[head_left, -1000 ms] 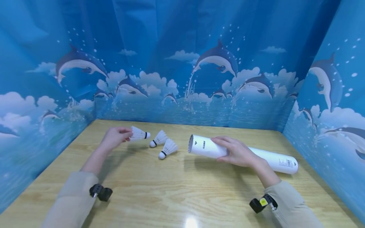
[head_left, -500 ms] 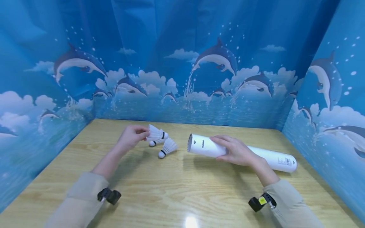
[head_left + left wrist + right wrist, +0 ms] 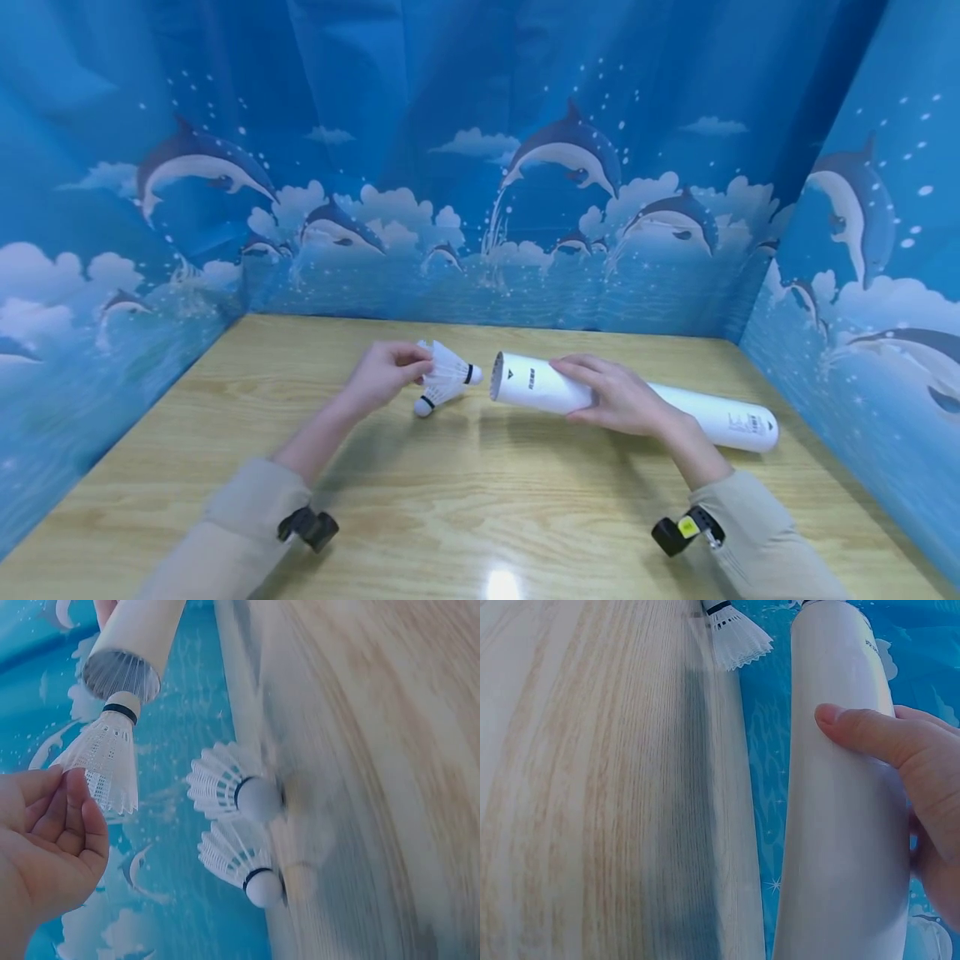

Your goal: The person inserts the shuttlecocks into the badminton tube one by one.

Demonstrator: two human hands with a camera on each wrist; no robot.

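My left hand (image 3: 386,375) pinches a white shuttlecock (image 3: 452,367) by its skirt edge, its cork pointing right. In the left wrist view the cork of this shuttlecock (image 3: 105,754) is right at the open mouth of a white tube (image 3: 139,637). White feathers or ribs show inside that mouth. My right hand (image 3: 618,396) grips the tube (image 3: 540,385) near its open end, thumb on the near side, and the mouth end is raised off the table. Two more shuttlecocks lie on the table below my left hand: the nearer shuttlecock (image 3: 236,784) and a second shuttlecock (image 3: 240,862).
The wooden table (image 3: 450,517) meets a blue dolphin-print curtain (image 3: 420,167) at the back and both sides. The tube's far end (image 3: 757,427) slopes down to the right. Black wrist cameras sit on both sleeves.
My left hand has carried the shuttlecock rightward, passing over the two lying ones, up to the tube's mouth. My right hand and the tube have stayed nearly still.
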